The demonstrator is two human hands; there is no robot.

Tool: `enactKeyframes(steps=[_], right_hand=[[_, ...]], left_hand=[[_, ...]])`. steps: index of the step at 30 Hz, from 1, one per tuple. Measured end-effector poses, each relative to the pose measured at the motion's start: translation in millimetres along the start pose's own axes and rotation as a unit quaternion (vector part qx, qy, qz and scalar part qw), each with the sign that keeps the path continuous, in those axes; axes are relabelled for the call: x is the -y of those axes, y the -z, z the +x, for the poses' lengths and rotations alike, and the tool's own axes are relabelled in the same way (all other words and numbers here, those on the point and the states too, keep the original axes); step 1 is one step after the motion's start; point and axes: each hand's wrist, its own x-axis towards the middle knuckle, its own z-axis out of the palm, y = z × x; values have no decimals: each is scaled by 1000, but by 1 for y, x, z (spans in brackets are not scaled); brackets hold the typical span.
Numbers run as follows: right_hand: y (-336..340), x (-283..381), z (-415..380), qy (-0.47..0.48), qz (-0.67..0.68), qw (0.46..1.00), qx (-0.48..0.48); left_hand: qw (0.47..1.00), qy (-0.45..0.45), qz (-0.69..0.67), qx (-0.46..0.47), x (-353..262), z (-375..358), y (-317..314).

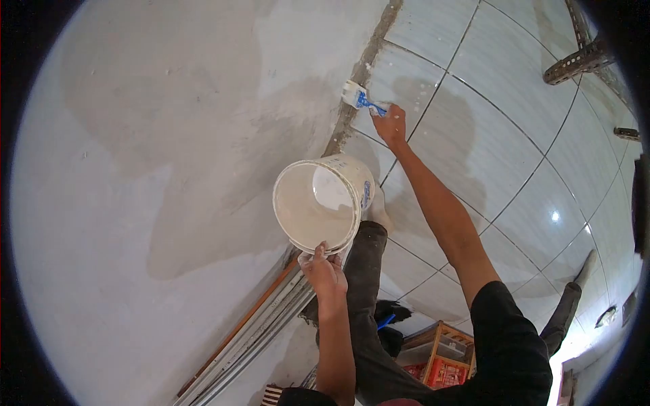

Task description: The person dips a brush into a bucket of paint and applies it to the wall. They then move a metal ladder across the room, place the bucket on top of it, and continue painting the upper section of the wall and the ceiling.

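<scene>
My left hand [324,272] grips the near rim of a white plastic bucket [288,196], which is tilted so its mouth faces me. A pool of white paint [332,188] shows deep inside it. Out to the upper right, my right hand [390,125] is closed around the blue handle of a paint roller [353,94]. The roller's white sleeve lies at the bottom edge of the wall [203,101], over the grey strip [342,128] where wall and floor tiles meet.
Glossy light tiles [501,128] cover the floor, with white spatters near the wall. Long metal bars [250,331] lean along the wall below the bucket. A wooden crate [447,352] stands behind my legs. Perforated metal legs [579,62] rise at the upper right.
</scene>
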Motion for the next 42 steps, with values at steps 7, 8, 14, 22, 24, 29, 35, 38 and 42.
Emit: enactKeyframes(steps=[7,8,14,22,24,29,35,38,42], right_hand=[[17,122,-27,39,20,999,7],[24,128,-35,19,77,997,26],[91,183,-56,-9,310,937,160],[-6,28,-30,-14,173,978,114],[-6,1,-35,10,123,992,35],[-7,12,-39,-95,-19,994,57],[-1,89,-54,-48,72,992,95],[64,160,-60,-45,219,962,154],[73,167,-59,45,306,938,159]], left_hand=[[1000,18,19,-15,12,1,8],[1000,19,15,-14,12,-2,4],[999,25,6,-27,15,-16,-6],[999,27,38,-5,23,-19,2],[999,34,24,-16,22,-21,0],[999,42,-3,-24,26,-17,5],[990,-22,62,-127,13,-33,-18],[995,-44,41,-78,14,-33,-18],[991,-95,61,-68,10,-40,-21]])
